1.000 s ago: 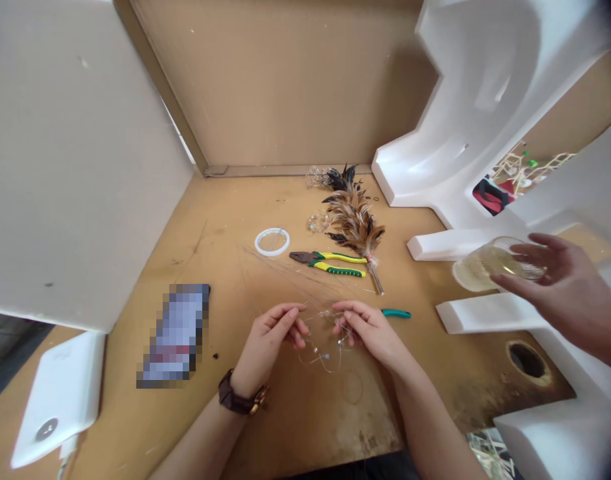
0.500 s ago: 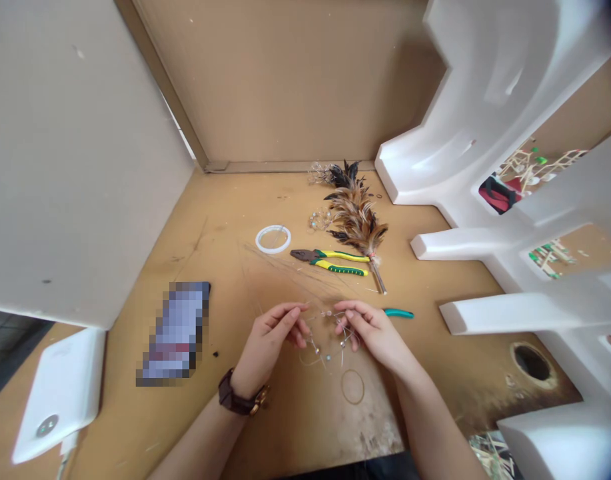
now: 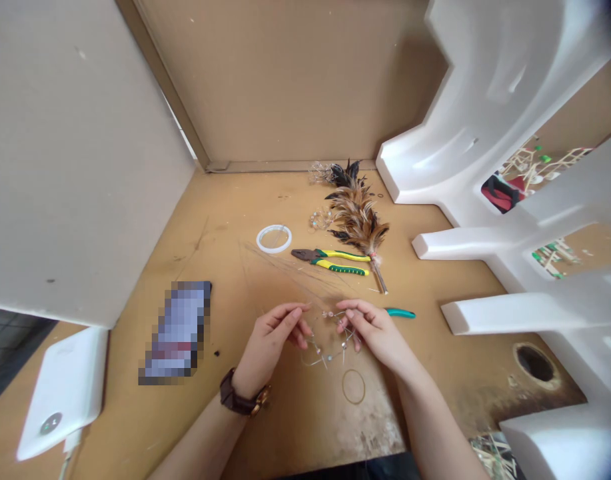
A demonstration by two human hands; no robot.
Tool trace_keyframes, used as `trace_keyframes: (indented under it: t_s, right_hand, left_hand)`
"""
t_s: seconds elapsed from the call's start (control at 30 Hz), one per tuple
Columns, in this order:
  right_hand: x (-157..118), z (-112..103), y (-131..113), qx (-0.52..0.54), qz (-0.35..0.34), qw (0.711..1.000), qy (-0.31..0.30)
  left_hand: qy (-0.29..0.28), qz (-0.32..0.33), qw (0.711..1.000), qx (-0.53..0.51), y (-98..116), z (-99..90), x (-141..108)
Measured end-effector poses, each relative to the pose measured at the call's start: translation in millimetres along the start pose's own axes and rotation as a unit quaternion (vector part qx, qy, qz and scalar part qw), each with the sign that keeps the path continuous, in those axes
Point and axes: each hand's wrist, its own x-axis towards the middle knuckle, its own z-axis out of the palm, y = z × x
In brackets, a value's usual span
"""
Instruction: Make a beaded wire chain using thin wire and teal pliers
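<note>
Between my hands is a loop of thin beaded wire (image 3: pixel 330 358), with small clear and pale beads and short wire ends sticking out. My left hand (image 3: pixel 280 327), thumb and forefinger pinched, grips the left end of it; the wire there is very fine. My right hand (image 3: pixel 368 327) is closed on the loop's right side, close to a few clear beads. Below the loop a thin tan ring (image 3: pixel 354 387) lies on the table. Teal-handled pliers (image 3: pixel 400 313) stick out from behind my right hand, their other end hidden.
Yellow-green pliers (image 3: pixel 330 261) lie ahead, beside a feather duster (image 3: pixel 360 213), a white ring-shaped spool (image 3: pixel 274 239) and beaded wire pieces (image 3: pixel 321 218). A blurred-out phone (image 3: pixel 178 333) and a white power bank (image 3: pixel 65 390) are at left. White moulded panel arms (image 3: pixel 485 313) border the right.
Both hands keep their hold on the beaded wire and have hardly moved. The whole view has shifted very slightly.
</note>
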Motion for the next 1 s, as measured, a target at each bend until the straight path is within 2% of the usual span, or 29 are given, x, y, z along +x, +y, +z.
trace_keyframes:
  t_s: [1.0]
  right_hand:
    - [-0.8,0.3,3.2,-0.001,-0.01,1.0,-0.01]
  left_hand:
    - [-0.005,0.012,1.0,0.004,-2.6,-1.6,0.7]
